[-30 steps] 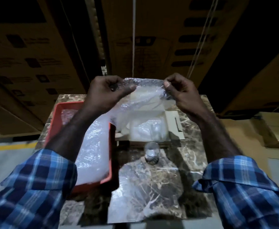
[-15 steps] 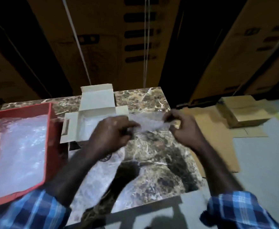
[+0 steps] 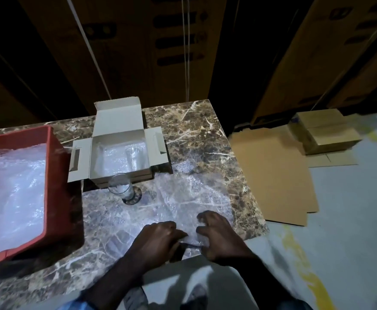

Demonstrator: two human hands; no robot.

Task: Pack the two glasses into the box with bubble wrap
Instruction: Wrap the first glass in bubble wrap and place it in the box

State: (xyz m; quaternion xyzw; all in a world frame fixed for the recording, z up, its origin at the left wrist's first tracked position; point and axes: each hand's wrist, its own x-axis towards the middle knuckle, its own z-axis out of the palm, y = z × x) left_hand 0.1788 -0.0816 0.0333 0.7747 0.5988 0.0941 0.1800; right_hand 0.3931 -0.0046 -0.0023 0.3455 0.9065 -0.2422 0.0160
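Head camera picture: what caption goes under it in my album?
Both hands spread bubble wrap beside a glass.

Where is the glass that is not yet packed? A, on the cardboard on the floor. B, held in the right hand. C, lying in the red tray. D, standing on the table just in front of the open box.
D: the unpacked glass stands upright on the table, just in front of the open box, with neither hand touching it.

Bubble wrap sheet lowered from mid-air onto table.
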